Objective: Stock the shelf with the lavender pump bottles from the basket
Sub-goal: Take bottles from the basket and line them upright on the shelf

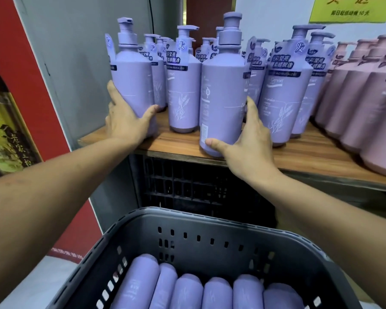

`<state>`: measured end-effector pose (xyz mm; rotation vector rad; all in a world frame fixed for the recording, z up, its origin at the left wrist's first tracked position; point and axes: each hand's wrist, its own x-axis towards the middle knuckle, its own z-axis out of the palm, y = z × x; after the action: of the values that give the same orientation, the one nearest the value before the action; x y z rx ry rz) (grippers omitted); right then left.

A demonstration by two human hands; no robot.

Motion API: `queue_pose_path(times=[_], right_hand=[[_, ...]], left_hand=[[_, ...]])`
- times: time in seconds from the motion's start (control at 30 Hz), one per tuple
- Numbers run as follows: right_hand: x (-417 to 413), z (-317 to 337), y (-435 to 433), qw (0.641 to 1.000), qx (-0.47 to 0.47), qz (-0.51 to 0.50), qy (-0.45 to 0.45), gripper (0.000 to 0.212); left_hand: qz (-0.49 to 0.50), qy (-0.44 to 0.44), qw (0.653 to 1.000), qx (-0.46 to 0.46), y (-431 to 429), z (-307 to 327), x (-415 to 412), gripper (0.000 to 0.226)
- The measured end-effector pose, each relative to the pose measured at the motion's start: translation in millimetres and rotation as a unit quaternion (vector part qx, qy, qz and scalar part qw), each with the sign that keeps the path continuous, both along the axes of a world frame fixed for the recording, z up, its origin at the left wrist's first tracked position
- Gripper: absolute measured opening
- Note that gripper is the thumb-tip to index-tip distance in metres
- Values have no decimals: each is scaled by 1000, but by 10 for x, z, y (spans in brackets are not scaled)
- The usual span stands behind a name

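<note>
My left hand [126,122] grips a lavender pump bottle [133,74] standing upright at the left end of the wooden shelf [181,144]. My right hand [246,141] grips a second lavender pump bottle [222,90] upright near the shelf's front edge, its back label toward me. Several more lavender bottles [183,85] stand in rows behind and between them. Below, the dark grey basket [210,233] holds several lavender bottles [187,291] lying side by side.
Pink pump bottles [361,103] fill the right part of the shelf. A black crate [187,186] sits under the shelf. A grey wall panel [80,63] and a red poster board [20,85] border the left. A yellow sign [352,7] hangs top right.
</note>
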<state>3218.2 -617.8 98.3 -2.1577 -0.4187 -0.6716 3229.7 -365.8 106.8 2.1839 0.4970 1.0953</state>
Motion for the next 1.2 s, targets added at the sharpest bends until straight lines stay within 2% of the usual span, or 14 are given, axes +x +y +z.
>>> queue_pose_path(times=[0.3,0.47,0.57,0.67,0.73,0.8,0.87,0.93,1.0,1.07,1.13,1.2], right_hand=[[195,-27,249,1000,11,13,0,119],[294,-31,477,1000,21,18,5,117],[312,-38,496,999,43,26,19,116],[241,-10,458,996,65,32,49,110],[88,-18,448,994,93,20,50,101],[-194,-134,410,992,122,17,12,80],[-544,-316,320,987,143,74,-30,47],[-851,-607,167,982,108,157,5,21],[-1075,-943,13,971,20,212,113,7],[-1203,-1308,-124,948,-69,219,220,5],[-1232,-1612,-242,930,-141,202,272,6],[-1170,-1783,-353,903,-212,197,316,1]], left_hand=[[2,64,995,-74,347,92,381,102],[4,59,994,-94,401,93,484,100],[7,70,990,-118,398,32,476,89],[50,124,985,-109,288,-59,326,72],[54,113,990,-59,139,-115,130,66],[0,48,999,-17,-68,-214,-206,65],[-90,-36,994,41,-304,-380,-632,57],[-182,-59,976,108,-517,-677,-1067,42],[-276,16,949,152,-662,-1090,-1429,31],[-344,153,911,167,-726,-1525,-1654,28],[-382,302,855,178,-750,-1902,-1780,32],[-404,405,801,177,-783,-2171,-1838,39]])
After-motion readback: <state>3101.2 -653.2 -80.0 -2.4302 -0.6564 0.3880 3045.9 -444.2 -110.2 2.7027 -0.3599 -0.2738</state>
